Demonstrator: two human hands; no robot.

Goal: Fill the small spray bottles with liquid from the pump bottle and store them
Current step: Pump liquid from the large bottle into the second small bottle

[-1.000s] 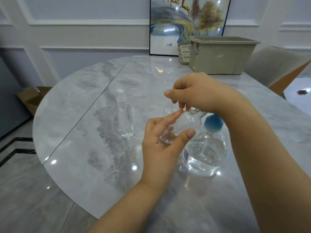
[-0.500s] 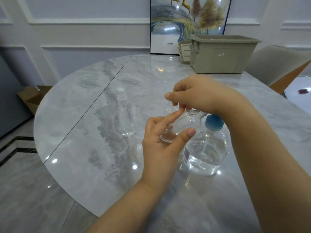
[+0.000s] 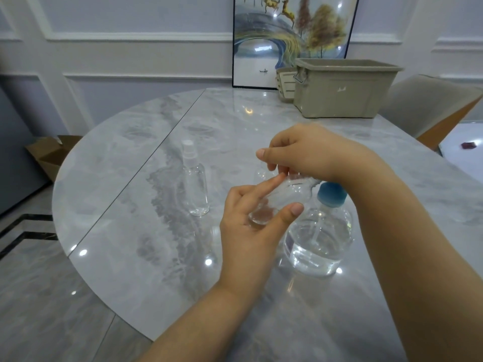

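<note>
My left hand (image 3: pixel 251 231) holds a small clear spray bottle (image 3: pixel 279 199) tilted on its side, thumb and fingers around its body. At the bottle's neck end, my right hand (image 3: pixel 308 152) pinches the top with curled fingers; the cap itself is hidden under them. Just right of my hands stands the pump bottle (image 3: pixel 320 239), clear with a blue top and partly full of clear liquid. A second small spray bottle (image 3: pixel 194 184) with a white cap stands upright on the table to the left. Something small and clear (image 3: pixel 261 174) lies behind my left fingers.
A beige plastic bin (image 3: pixel 342 90) stands at the far right of the round marble table (image 3: pixel 130 205), with a smaller beige basket (image 3: pixel 286 84) beside it. A framed picture (image 3: pixel 290 35) leans on the wall. A chair (image 3: pixel 431 105) is at the right, a cardboard box (image 3: pixel 49 152) on the floor left.
Both hands have stayed over the tilted small bottle; my right fingers have shifted slightly at its top.
</note>
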